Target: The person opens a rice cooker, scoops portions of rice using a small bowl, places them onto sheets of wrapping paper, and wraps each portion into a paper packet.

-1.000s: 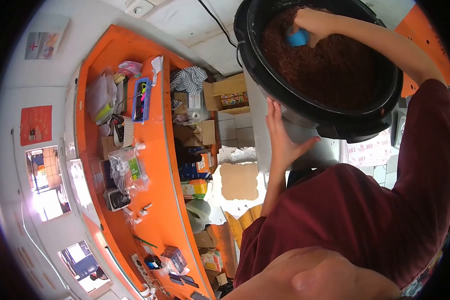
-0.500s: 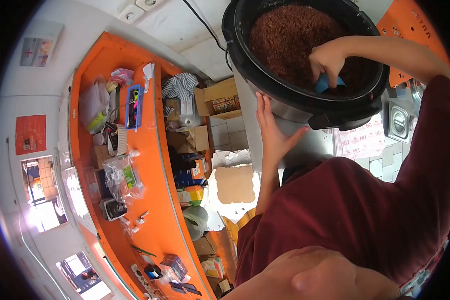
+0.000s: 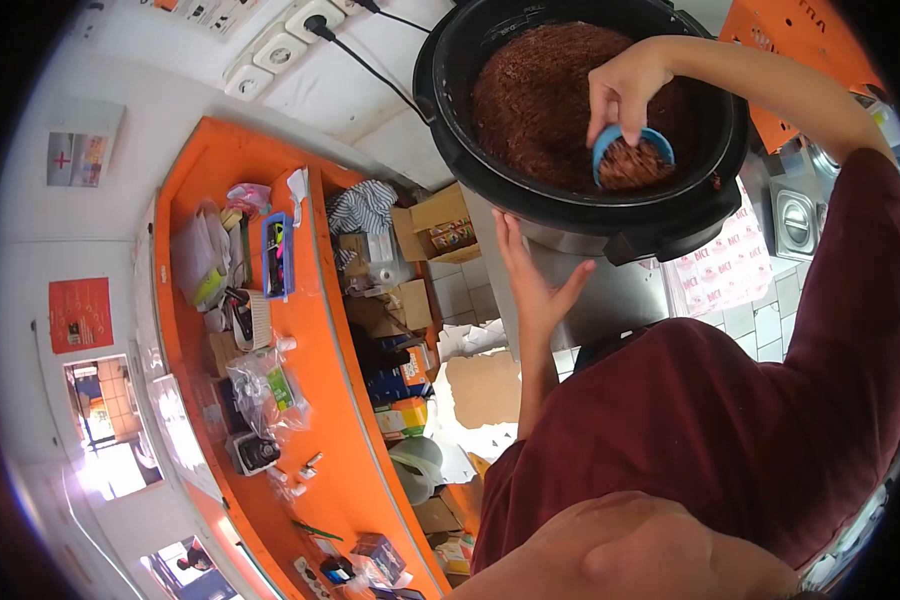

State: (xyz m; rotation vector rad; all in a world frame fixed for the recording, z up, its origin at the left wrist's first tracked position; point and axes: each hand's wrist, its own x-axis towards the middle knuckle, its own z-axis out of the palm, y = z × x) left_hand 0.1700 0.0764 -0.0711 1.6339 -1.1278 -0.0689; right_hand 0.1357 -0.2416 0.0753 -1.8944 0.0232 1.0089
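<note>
A large cooker [image 3: 570, 222] with a black inner pot holds a mass of reddish-brown cooked rice [image 3: 540, 95]. My right hand [image 3: 630, 85] reaches into it, its fingers gripping the rim of a small blue bowl [image 3: 597, 160]. That bowl is filled with the same rice and tilts with its opening toward me, just above the pot's near inner wall. My left hand [image 3: 540, 285] is open with fingers spread, beside the cooker's near left side. Its fingertips lie against or very close to the outer wall; I cannot tell which.
The cooker stands on a metal table [image 3: 610, 305]. Printed wrapping paper [image 3: 720, 265] and a lidded steel container [image 3: 797, 225] lie to the right. An orange shelf counter [image 3: 340, 420] with bags and boxes runs along the left. A cable [image 3: 380, 75] goes from wall sockets toward the cooker.
My right hand has lifted the blue bowl out of the rice, now filled and turned toward me. My left hand stays open by the cooker. The view has shifted somewhat.
</note>
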